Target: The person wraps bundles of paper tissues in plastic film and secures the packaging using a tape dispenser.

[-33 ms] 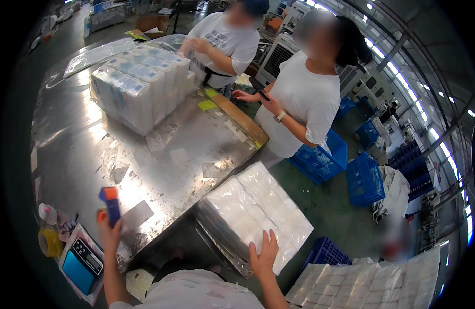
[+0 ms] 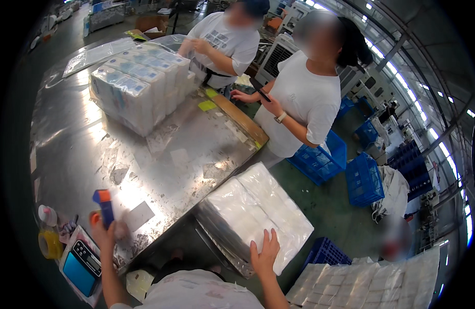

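I am holding a blue and orange handheld tool (image 2: 104, 206) upright in my left hand (image 2: 104, 233), fingers wrapped around its grip, at about eight o'clock in the view, over the near edge of the steel table (image 2: 83, 149). My right hand (image 2: 264, 253) is lying flat and spread wide on the clear-wrapped bundle of white packs (image 2: 258, 216), which is sitting at about five o'clock, just off the table's near corner.

To do this well, I judge I should be keeping the palm pressing evenly so the slippery film is not sliding, and bringing the tool across only while the bundle is steady.

Against the earlier picture I am seeing no difference: both hands and the bundle are sitting in the same places.

At twelve o'clock, a larger stack of blue-and-white packs (image 2: 139, 87) is resting on the table, with two people in white shirts standing past its far side. A small scale (image 2: 82, 265) is sitting at seven o'clock.
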Tool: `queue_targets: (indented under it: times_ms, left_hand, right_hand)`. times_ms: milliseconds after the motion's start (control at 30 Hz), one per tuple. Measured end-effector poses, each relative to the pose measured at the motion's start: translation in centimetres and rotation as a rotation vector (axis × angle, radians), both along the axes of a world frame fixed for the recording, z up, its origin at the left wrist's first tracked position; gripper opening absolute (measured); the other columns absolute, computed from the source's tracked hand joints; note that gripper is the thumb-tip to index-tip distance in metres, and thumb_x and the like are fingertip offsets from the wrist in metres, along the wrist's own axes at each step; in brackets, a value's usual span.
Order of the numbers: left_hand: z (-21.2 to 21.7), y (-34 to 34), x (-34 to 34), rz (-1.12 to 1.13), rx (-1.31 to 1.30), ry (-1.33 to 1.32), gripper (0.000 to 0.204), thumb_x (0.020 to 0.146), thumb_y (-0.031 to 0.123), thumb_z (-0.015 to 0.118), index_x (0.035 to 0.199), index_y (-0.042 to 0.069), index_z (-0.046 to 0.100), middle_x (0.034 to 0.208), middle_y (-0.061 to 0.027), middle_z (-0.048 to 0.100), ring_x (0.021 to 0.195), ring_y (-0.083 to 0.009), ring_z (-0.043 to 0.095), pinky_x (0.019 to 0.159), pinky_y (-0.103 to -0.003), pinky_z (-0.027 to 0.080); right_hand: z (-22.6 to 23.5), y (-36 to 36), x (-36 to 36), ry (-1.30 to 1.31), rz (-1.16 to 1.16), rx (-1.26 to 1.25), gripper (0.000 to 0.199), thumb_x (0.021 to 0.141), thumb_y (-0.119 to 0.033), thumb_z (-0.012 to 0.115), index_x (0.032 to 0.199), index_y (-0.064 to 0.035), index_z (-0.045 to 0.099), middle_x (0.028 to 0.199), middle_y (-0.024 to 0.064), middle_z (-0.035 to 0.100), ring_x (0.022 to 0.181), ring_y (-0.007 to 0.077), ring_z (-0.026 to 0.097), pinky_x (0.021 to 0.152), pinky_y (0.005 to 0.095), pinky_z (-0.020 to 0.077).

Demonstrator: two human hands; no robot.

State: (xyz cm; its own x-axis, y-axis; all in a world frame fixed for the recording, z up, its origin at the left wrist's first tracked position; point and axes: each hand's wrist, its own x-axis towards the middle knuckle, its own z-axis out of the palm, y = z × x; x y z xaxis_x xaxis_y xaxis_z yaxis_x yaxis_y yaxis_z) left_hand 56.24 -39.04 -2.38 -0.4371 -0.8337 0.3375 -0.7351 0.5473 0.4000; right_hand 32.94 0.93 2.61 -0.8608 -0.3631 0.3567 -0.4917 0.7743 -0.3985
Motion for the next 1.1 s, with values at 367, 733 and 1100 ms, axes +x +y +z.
queue_targets:
  times_ms: [367,733,1100]
  left_hand:
    - [-5.2,-5.4,7.5,0.244,0.304,-0.37,0.031,0.07,0.02,0.07,0.085,-0.003,0.057,0.084,-0.0195,0.059,0.082,-0.0367,0.057,0.083,-0.043,0.039]
    - [0.9,1.7,-17.5,-0.787,0.629,0.278,0.034,0.08,0.019,0.063,0.104,-0.005,0.058,0.102,-0.0199,0.06,0.099,-0.0307,0.056,0.086,-0.034,0.042]
    - [-0.3,14.4,-31.2,-0.895,0.581,0.005,0.057,0.078,0.05,0.055,0.105,0.0,0.057,0.098,-0.0255,0.059,0.092,-0.0405,0.056,0.08,-0.044,0.044]
  right_hand:
    - [-4.2,-1.8,-0.8,0.093,-0.151,0.332,0.058,0.083,-0.037,0.052,0.125,0.0003,0.041,0.134,0.021,0.036,0.125,0.0384,0.029,0.099,0.0524,0.0214]
    - [-4.2,-3.5,-0.6,0.06,-0.29,0.295,0.055,0.084,-0.032,0.051,0.128,-0.0016,0.04,0.135,0.0206,0.035,0.126,0.0373,0.028,0.103,0.0507,0.0188]
    - [-5.7,8.8,5.7,-0.163,-0.563,-0.019,0.063,0.085,-0.032,0.051,0.133,0.0032,0.029,0.136,0.0296,0.026,0.128,0.0416,0.024,0.103,0.0488,0.0189]
